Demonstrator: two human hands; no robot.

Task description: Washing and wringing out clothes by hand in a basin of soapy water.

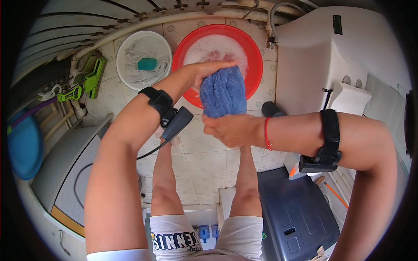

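A wet blue towel-like cloth (223, 91) is stretched between my two hands, in front of the near rim of a red plastic basin (256, 70). My left hand (209, 73) grips its far end, thumb side towards the basin. At the near end my right hand (225, 129) is closed around the gathered fabric. White suds (212, 45) cover the water in the basin, and some pinkish-red patches show through them. Left of it, a white basin (120, 65) holds pale wet cloth (140, 76) with a green bar of soap (147, 64) on top.
White appliances (307, 65) stand along the right wall. A dark blue plastic lid (294, 208) lies at lower right. Green mop heads (94, 75) and a blue basin (24, 146) are at the left. A cable (152, 151) trails from my left arm's strapped device (176, 122).
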